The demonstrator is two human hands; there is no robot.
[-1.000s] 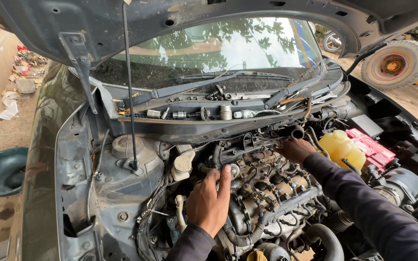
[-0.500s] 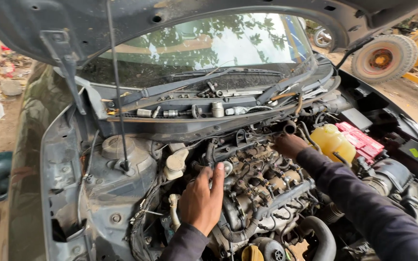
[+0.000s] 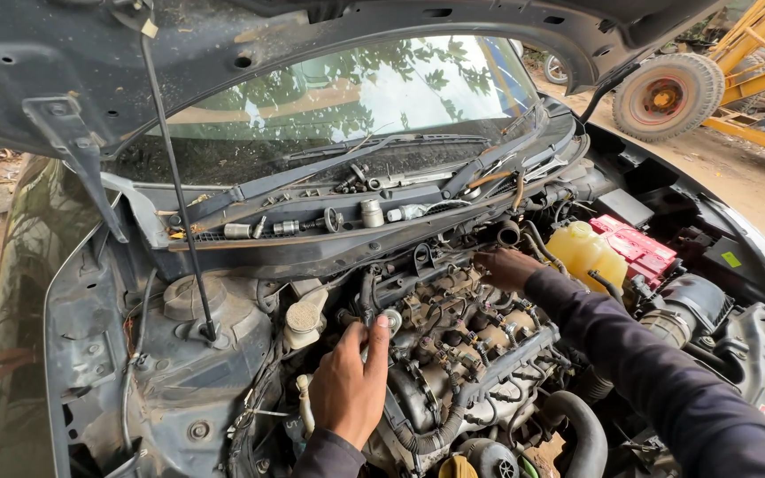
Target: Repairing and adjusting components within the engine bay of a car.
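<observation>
— What is seen at the centre of the bay?
— The engine is pressed by the left hand, fingers together and flat near a round cap; its rear edge is touched by the right hand, fingers curled, grip unclear.
— And around it?
— A yellow reservoir and red battery cover are set just right, beneath the propped hood

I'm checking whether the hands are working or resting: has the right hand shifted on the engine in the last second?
No. The right hand stays at the engine's rear edge, just left of the yellow reservoir.
</observation>
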